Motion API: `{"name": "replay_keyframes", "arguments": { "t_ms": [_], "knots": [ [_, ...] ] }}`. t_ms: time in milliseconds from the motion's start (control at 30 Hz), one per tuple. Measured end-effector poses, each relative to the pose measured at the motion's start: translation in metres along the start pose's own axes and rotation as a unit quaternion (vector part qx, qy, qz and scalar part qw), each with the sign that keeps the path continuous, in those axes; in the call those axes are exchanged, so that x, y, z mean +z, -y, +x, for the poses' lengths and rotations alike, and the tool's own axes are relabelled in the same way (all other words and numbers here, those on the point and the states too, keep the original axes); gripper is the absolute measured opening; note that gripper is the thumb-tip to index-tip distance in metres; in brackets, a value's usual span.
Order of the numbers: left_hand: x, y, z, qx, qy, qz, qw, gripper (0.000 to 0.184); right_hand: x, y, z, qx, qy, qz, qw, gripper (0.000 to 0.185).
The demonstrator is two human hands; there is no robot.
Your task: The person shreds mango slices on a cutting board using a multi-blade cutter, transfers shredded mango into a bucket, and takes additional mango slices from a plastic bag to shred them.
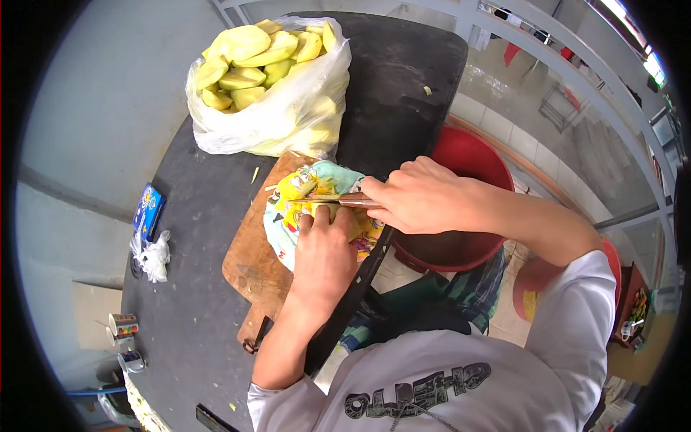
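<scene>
My right hand [407, 196] is closed round the handle of a knife [338, 200], its blade pointing left. Under the blade, a pale green-yellow fruit piece [351, 225] is pressed down by the bent fingers of my left hand [325, 241]. Both are over a colourful patterned cloth [282, 216], which lies on a wooden cutting board [248, 259]. Just beyond the board stands a white plastic bag [302, 119] full of peeled yellow-green pieces [248, 43].
The dark table [194, 309] carries a blue packet [148, 210], a crumpled white bag [154, 255] and cups [123, 323] on the left. A red tub [475, 155] stands beyond the table edge, under my right forearm. A metal railing [576, 54] runs behind.
</scene>
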State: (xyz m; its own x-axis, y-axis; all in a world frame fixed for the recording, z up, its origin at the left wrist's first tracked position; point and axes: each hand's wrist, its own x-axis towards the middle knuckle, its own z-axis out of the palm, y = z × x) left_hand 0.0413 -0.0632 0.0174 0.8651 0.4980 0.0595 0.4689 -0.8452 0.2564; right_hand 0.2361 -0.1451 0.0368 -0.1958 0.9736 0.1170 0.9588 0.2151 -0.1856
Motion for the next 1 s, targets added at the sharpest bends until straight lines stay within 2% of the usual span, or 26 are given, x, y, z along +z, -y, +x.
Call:
{"name": "replay_keyframes", "arguments": {
  "t_ms": [167,267,367,467,567,667,733,767,867,1000],
  "knots": [
    [0.005,0.002,-0.001,0.017,-0.011,0.029,0.999,0.041,-0.013,0.008,-0.003,0.010,0.041,0.012,0.999,0.036],
    [0.002,0.001,0.000,0.000,0.009,0.016,1.000,0.042,-0.001,0.002,-0.007,0.024,0.022,0.017,0.999,0.035],
    [0.006,0.003,-0.001,0.012,-0.004,0.018,1.000,0.043,-0.014,0.011,-0.004,0.014,0.032,-0.010,0.999,0.035],
    [0.010,0.002,-0.002,0.016,-0.030,0.025,0.999,0.043,-0.010,0.007,-0.005,-0.006,-0.006,-0.009,1.000,0.035],
    [0.006,0.001,-0.001,0.005,-0.012,0.016,1.000,0.042,-0.006,0.004,-0.007,0.006,-0.002,-0.011,1.000,0.035],
    [0.011,0.004,-0.004,0.026,-0.049,0.010,0.998,0.043,-0.018,0.016,-0.006,0.010,0.017,-0.017,1.000,0.035],
    [0.011,0.003,-0.005,0.018,-0.037,0.004,0.999,0.042,-0.004,0.011,-0.009,0.018,0.014,-0.025,0.999,0.034],
    [0.010,0.003,-0.004,0.009,-0.032,0.001,0.999,0.040,-0.002,0.011,-0.010,0.038,0.046,-0.005,0.998,0.034],
    [0.013,0.005,-0.005,0.022,-0.044,0.006,0.999,0.037,-0.018,0.016,-0.009,0.002,0.002,-0.037,0.999,0.035],
    [0.011,0.003,-0.006,0.019,-0.052,-0.023,0.998,0.034,-0.017,0.018,-0.012,-0.002,-0.007,-0.018,1.000,0.034]
  ]
}}
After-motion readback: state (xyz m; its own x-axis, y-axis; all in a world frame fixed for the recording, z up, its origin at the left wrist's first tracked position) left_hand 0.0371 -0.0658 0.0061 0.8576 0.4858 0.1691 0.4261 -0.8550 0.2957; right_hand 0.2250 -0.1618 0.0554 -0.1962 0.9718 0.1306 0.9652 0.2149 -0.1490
